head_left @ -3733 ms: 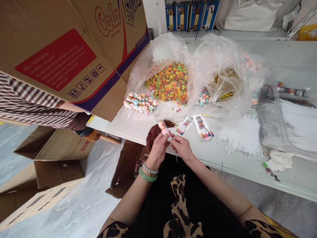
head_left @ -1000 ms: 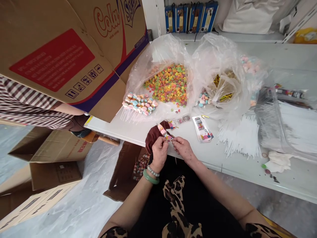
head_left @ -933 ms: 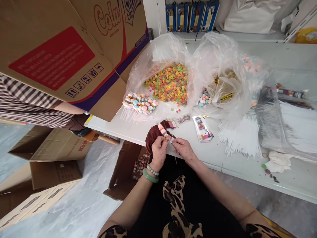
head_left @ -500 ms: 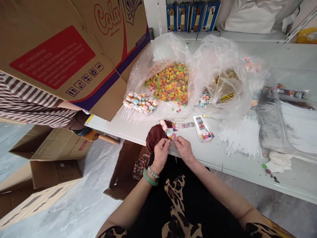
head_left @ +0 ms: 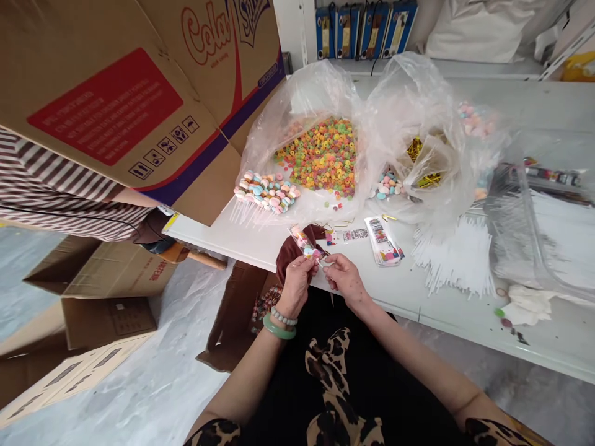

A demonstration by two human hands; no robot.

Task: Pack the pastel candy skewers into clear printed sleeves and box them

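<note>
Seated at a white worktop [head_left: 223, 238], a person's left hand [head_left: 295, 285] grips a clear plastic sleeve [head_left: 301, 240] packed with pastel candy discs, while the right hand [head_left: 346, 279] pinches its lower end, where a thin white stick emerges; any tie there is too small to tell. The sleeve sits at the worktop's edge, just above a maroon cloth [head_left: 290, 263]. At 12 o'clock, a clear plastic bag [head_left: 297, 105] holds multicoloured candy rings [head_left: 320, 155] and stick-mounted discs [head_left: 267, 195]. Printed cards [head_left: 383, 241] lie at 2 o'clock, loose white sticks [head_left: 450, 260] at 3. At 10 o'clock, a striped sleeve [head_left: 56, 186] marks a co-worker beneath a cardboard carton [head_left: 106, 105]. The likeliest risk appears to be a slackened grip: the sleeve could slip and its discs slide free, dropping past the edge to the floor. A hard pinch might split the thin plastic, and a nudged stick could scatter the loose pile.
</note>
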